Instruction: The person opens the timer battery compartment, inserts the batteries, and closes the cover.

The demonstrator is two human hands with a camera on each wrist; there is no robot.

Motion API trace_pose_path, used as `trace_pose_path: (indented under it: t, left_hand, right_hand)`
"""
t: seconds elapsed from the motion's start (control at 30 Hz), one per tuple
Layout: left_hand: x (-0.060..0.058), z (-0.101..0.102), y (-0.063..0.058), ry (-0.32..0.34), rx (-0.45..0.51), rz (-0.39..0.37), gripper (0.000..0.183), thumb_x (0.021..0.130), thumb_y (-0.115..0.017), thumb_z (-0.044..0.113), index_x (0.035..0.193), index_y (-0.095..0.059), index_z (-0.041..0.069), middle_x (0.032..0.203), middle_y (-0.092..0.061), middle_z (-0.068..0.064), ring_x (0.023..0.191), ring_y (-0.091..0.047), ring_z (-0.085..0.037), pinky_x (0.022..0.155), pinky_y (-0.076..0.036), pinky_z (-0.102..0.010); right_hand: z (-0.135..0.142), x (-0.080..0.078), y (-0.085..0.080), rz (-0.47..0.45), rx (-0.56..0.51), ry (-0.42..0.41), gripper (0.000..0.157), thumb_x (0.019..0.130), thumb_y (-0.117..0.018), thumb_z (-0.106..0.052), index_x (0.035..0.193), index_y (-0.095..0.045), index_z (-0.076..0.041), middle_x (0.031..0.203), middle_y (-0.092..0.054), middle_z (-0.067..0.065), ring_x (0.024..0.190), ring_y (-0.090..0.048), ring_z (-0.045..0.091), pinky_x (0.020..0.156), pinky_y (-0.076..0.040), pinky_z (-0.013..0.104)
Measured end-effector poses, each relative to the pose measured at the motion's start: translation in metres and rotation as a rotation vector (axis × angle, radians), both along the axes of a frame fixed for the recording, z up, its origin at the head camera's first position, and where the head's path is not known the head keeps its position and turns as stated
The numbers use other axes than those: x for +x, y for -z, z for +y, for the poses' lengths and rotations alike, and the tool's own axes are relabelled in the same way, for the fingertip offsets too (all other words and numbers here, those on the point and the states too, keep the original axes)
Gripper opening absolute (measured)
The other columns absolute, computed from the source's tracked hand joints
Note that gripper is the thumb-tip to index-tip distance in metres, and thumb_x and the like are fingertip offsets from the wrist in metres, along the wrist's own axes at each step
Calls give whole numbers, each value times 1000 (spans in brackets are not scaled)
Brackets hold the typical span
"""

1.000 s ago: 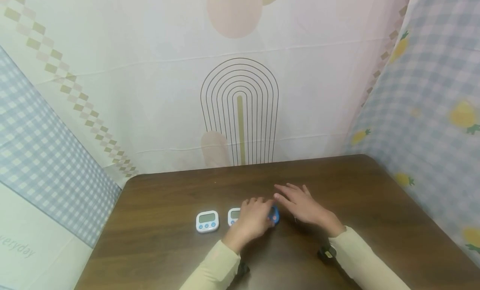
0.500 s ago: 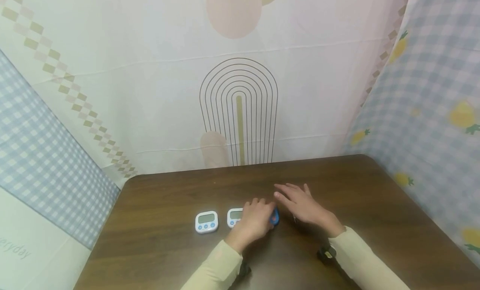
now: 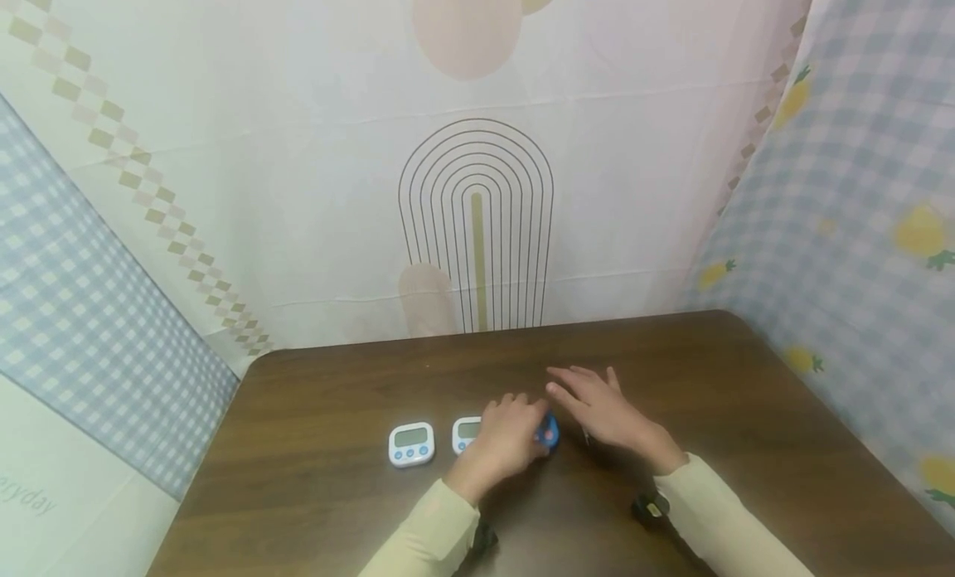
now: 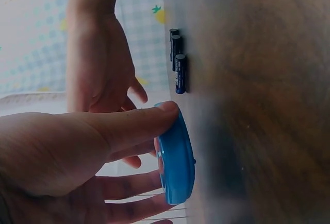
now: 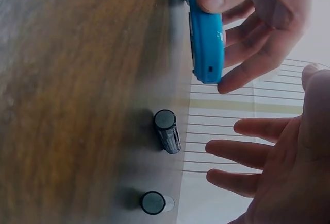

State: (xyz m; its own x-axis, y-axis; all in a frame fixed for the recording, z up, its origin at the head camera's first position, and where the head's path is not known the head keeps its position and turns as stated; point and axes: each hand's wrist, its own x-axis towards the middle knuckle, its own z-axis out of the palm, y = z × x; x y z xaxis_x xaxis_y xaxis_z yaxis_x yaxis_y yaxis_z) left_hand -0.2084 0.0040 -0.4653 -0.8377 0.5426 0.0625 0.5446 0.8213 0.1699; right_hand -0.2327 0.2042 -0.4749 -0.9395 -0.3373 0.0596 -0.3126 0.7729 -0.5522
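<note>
1. On the bench [image 3: 328, 395], to the right of two white timers, a person's left hand [image 3: 507, 436] is clamped on the blue timer [image 4: 178, 162], thumb against one side and fingers against the other. Whether the timer touches the bench cannot be told.
2. Compared with half a second ago, the blue timer's visible edge sits a touch farther right in the head view; the grip on it looks unchanged.
3. Just right of it hangs the right hand [image 3: 603, 407], fingers straight and apart, in the same pose as before.
4. To the left, one white timer [image 3: 411, 444] lies in full view and a second white timer [image 3: 463, 433] is partly hidden by the left hand. Both have stayed put.
5. Right of the blue timer, dark batteries [image 4: 180, 74] lie on the bench: three in the left wrist view, two in the right.
6. At the far side hangs a pale cloth [image 3: 336, 220] printed with arches.
</note>
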Motion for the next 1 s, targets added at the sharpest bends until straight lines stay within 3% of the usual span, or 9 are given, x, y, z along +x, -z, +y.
trace_pose_path:
  t: [0.27,0.63,0.83,1.0]
  left_hand:
    - [-3,-3,0,5,99,-6,53,90,-86,32,136,-68,12,118,-71,-11,107,-66,-28,80,-63,-43]
    - [-5,-9,-8,-8,212,30,59,84,-89,31,136,-66,11,119,-71,-12,104,-66,-27,77,-63,-41]
    - [-8,-13,-11,-17,289,19,66,85,-87,27,144,-61,13,128,-66,-14,110,-64,-26,82,-63,-40]
    - [-10,-14,-14,-21,335,2,68,87,-86,28,148,-58,16,132,-64,-13,115,-63,-26,90,-63,-41]
  right_hand:
    - [-1,-1,4,42,-23,5,63,113,-38,-55,154,-55,-11,157,-57,12,153,-39,45,119,0,83]
    - [-3,-3,4,99,-109,-29,53,114,-41,-45,150,-58,-9,153,-59,14,147,-47,44,122,-7,80]
    - [-3,-2,4,99,-182,-70,51,115,-41,-41,148,-59,-6,150,-63,12,144,-51,41,122,-19,77]
    - [-4,-4,4,87,-240,-83,49,116,-38,-40,145,-62,-9,146,-67,9,142,-55,38,124,-13,76]
